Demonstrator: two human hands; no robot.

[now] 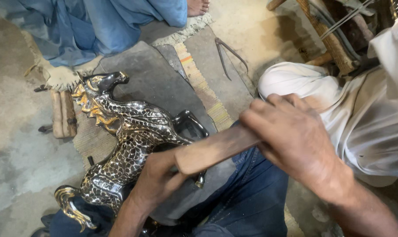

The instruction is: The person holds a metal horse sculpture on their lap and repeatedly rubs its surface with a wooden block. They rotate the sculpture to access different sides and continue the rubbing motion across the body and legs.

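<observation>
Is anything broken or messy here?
Nothing looks broken. The shiny horse figure lies tipped on its side across the lap, steadied by the left hand. The right hand grips a wooden stick. Metal tongs lie loose on the floor.

A floor-level craft workshop is showing here; people are sitting on a bare concrete floor (23, 145) with worn mats (208, 87) lying under them; metal tongs (227, 55) are lying on the ground; a black and gold metal horse figure (124, 145) is resting on a lap; a wooden block (216, 149) is serving as a hand tool.
</observation>
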